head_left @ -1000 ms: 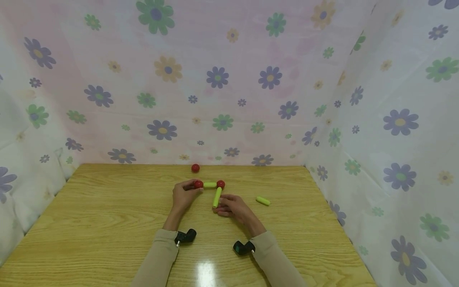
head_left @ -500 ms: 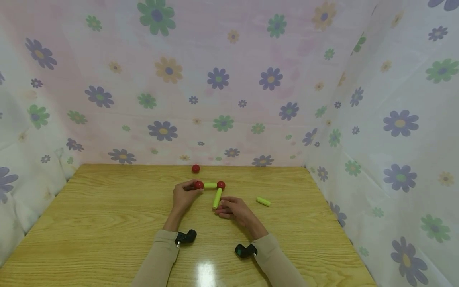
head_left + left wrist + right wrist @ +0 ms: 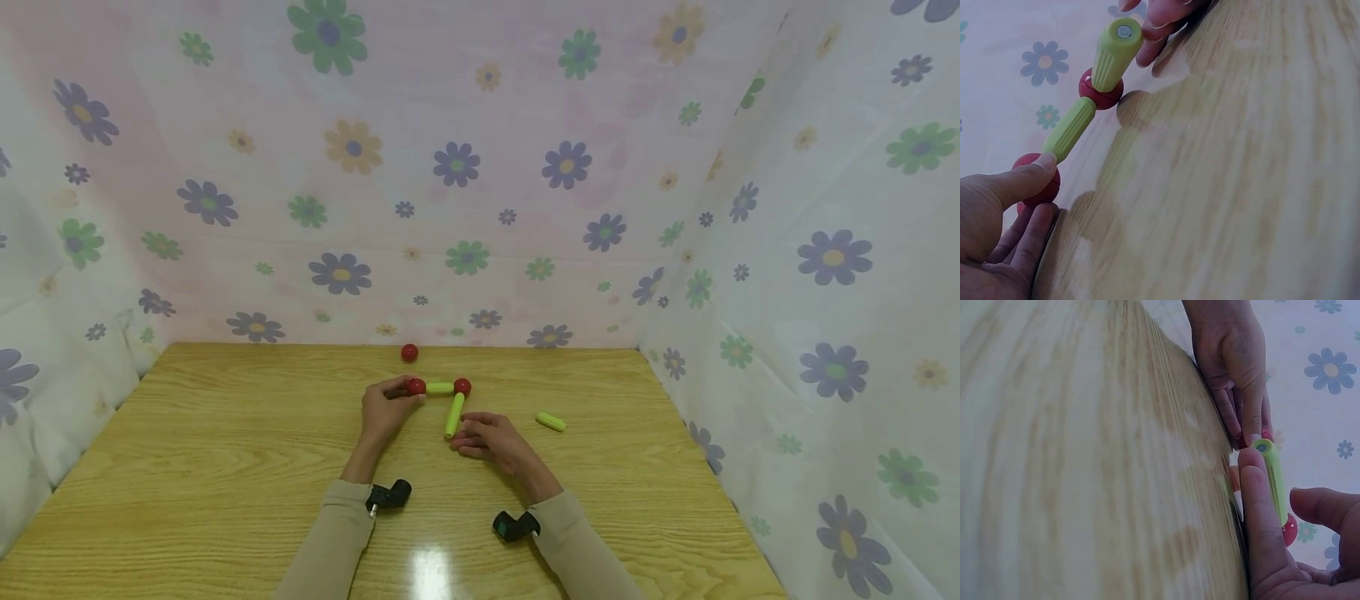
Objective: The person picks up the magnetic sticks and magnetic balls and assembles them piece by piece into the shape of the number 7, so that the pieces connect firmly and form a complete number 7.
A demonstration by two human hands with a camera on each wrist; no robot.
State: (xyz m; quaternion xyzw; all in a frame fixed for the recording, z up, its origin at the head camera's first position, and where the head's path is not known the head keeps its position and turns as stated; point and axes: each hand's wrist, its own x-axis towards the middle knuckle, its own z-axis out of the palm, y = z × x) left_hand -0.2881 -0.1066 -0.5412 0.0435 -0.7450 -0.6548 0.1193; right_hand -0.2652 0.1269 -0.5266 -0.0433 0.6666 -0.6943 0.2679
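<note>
In the head view, my left hand (image 3: 387, 410) pinches a red ball (image 3: 417, 387) between thumb and fingers. From that ball a yellow-green stick (image 3: 440, 388) runs right to another red ball (image 3: 462, 387). A further yellow-green stick (image 3: 454, 415) joins this ball and points back toward me; a silvery disc shows in its free end (image 3: 1124, 31) in the left wrist view. My right hand (image 3: 495, 442) lies beside that free end, fingers extended. The right wrist view shows its thumb (image 3: 1319, 506) apart from the stick and its index finger (image 3: 1260, 519) alongside, contact unclear.
On the wooden table (image 3: 225, 467), a loose yellow-green stick (image 3: 551, 422) lies right of my right hand. A loose red ball (image 3: 409, 352) sits near the back edge. Flower-printed sheeting (image 3: 390, 233) rises behind and at both sides.
My right hand has drawn back slightly, rightward and toward me, from the free stick's end. My left hand and the joined pieces have stayed in place.
</note>
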